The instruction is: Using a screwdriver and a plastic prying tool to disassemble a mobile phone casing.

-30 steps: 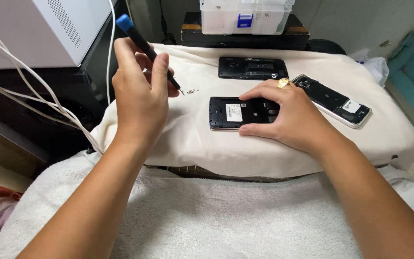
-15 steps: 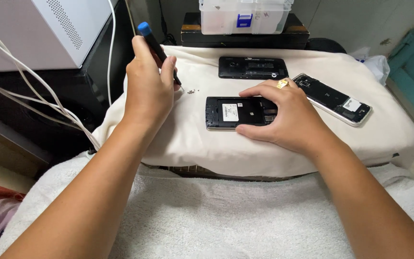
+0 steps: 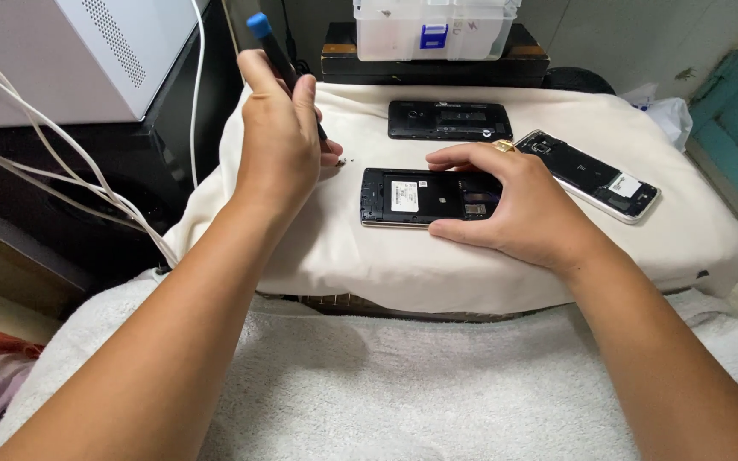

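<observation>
While the right hand (image 3: 514,205) lies flat, fingers spread, pinning the opened black phone (image 3: 412,196) on the cream cloth (image 3: 343,248) so it won't slide, the left hand (image 3: 279,141) is closed round a blue-capped screwdriver (image 3: 271,43), tip down beside the phone.

Two bare forearms, no sleeves, no watch or wristband at either wrist, run up from the bottom corners of the head view. The left hand (image 3: 279,141) wears nothing on its visible fingers. The right hand (image 3: 514,201) carries a single gold-coloured ring (image 3: 503,146) with a broad, squarish top on one finger. Fingernails are short and unpainted.
</observation>
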